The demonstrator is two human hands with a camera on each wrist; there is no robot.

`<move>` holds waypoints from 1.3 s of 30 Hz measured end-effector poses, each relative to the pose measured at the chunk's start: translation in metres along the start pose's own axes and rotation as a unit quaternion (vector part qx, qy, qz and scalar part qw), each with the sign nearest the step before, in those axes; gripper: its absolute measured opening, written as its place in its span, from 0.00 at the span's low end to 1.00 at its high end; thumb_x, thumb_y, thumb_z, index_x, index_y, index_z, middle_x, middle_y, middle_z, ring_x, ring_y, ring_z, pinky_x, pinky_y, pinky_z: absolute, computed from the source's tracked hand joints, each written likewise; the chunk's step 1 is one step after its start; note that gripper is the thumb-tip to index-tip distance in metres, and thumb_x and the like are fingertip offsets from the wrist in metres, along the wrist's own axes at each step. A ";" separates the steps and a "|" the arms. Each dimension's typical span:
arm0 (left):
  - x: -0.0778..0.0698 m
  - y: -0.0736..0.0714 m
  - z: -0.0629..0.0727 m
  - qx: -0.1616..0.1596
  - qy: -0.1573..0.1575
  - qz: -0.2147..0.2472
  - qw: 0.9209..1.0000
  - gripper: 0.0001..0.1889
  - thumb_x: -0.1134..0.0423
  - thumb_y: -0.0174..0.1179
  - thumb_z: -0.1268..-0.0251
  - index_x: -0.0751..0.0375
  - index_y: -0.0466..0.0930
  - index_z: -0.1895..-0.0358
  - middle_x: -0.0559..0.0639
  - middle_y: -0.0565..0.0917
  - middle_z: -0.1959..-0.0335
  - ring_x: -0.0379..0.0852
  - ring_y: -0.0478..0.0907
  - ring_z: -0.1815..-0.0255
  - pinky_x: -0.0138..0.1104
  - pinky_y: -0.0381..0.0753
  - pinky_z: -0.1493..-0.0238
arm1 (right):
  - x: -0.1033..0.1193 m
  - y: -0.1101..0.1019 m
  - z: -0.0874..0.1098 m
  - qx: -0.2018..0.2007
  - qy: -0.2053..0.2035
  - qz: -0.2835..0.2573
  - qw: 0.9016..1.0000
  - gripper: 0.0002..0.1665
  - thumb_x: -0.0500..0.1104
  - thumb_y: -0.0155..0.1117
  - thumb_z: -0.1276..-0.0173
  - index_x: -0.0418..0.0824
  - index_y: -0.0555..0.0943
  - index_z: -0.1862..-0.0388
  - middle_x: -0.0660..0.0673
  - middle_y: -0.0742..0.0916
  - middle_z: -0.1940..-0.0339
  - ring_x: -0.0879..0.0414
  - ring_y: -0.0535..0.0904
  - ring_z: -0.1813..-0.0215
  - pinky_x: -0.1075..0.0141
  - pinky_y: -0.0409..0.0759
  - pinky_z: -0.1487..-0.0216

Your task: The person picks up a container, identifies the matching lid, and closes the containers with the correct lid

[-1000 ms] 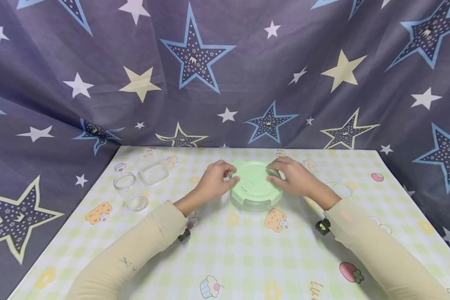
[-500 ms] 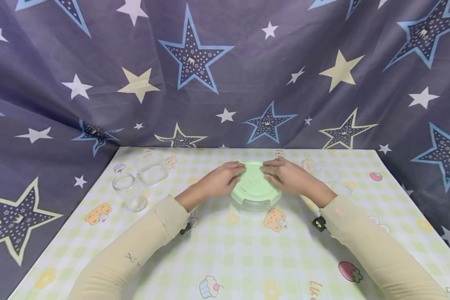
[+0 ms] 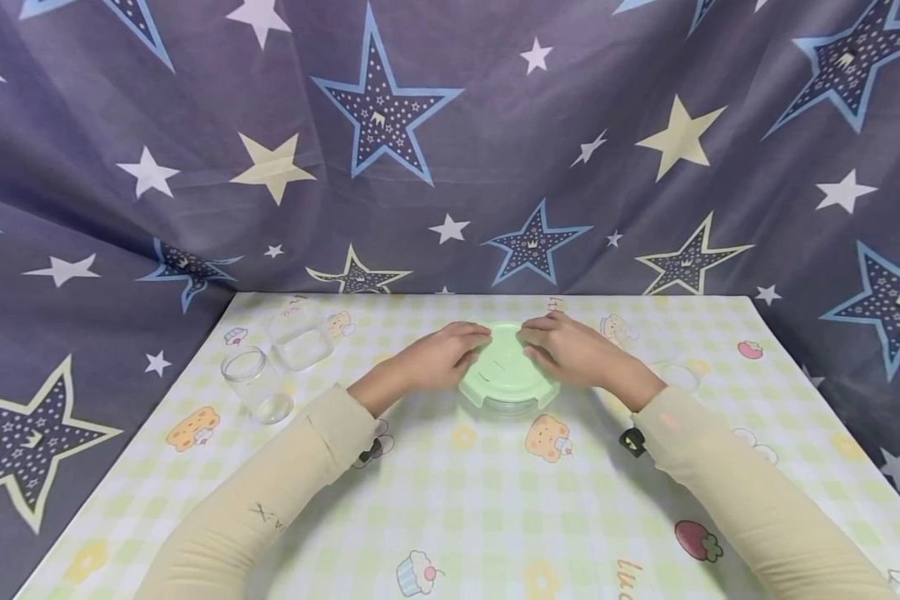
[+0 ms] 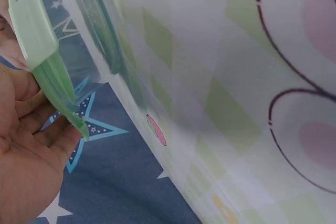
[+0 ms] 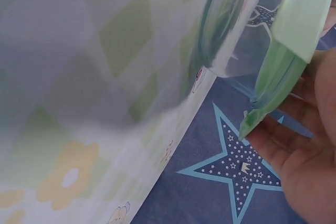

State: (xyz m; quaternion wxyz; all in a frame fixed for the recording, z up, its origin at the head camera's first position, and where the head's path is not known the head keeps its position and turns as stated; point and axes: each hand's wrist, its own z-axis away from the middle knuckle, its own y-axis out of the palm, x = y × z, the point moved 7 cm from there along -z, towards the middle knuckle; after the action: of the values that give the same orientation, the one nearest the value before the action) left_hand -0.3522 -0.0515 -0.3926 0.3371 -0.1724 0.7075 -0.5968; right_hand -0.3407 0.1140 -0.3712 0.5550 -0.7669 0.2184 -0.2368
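Observation:
A round food container with a pale green lid [image 3: 504, 367] and a clear body [image 3: 506, 408] stands on the table toward the back. My left hand [image 3: 441, 358] lies on the lid's left side, fingers fairly straight across its top. Mirroring it, my right hand [image 3: 570, 352] rests on the lid's right side. In the left wrist view, a flap of the lid [image 4: 35, 30] sticks outward beside the left hand [image 4: 31, 135]. The right wrist view has another flap [image 5: 304, 19] standing out near the right hand [image 5: 315, 135]. The hands cover part of the lid's rim.
Two clear vessels stand at the back left: a round jar [image 3: 258, 387] and a squarer container [image 3: 300, 346] behind it. A faint clear round thing [image 3: 678, 377] lies beyond the right wrist. A starry curtain [image 3: 450, 167] hangs behind the checked tablecloth [image 3: 450, 517].
My fingers, bent at the lid's sides a second ago, have straightened and slid inward over its top. The container stays in place; over the last half second the hands hardly move.

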 end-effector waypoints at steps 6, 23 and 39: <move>0.002 0.000 0.000 -0.002 0.003 0.002 1.000 0.22 0.67 0.50 0.20 0.68 0.69 0.27 0.59 0.70 0.25 0.55 0.62 0.22 0.42 0.59 0.21 | -0.003 0.001 0.001 0.001 0.016 -0.016 1.000 0.21 0.41 0.60 0.22 0.30 0.81 0.38 0.33 0.83 0.37 0.38 0.77 0.33 0.40 0.61 0.23; 0.001 0.000 0.001 -0.003 0.000 0.002 1.000 0.23 0.65 0.50 0.19 0.67 0.69 0.26 0.57 0.69 0.25 0.53 0.62 0.22 0.41 0.60 0.21 | -0.032 -0.002 0.004 -0.042 0.146 -0.057 0.987 0.26 0.49 0.70 0.28 0.28 0.83 0.45 0.34 0.88 0.51 0.39 0.83 0.45 0.45 0.80 0.39; 0.002 0.001 0.000 -0.007 -0.001 0.000 1.000 0.22 0.65 0.49 0.19 0.66 0.69 0.27 0.57 0.70 0.25 0.53 0.62 0.22 0.42 0.60 0.21 | -0.053 0.012 0.004 0.009 0.260 -0.205 0.944 0.24 0.48 0.70 0.29 0.32 0.84 0.42 0.36 0.89 0.47 0.43 0.87 0.48 0.48 0.84 0.42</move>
State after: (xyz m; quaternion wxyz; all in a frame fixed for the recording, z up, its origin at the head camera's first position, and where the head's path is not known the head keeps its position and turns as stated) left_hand -0.3534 -0.0528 -0.3945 0.3365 -0.1749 0.7112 -0.5919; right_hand -0.3806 0.1453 -0.3899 0.4252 -0.7018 0.1909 -0.5387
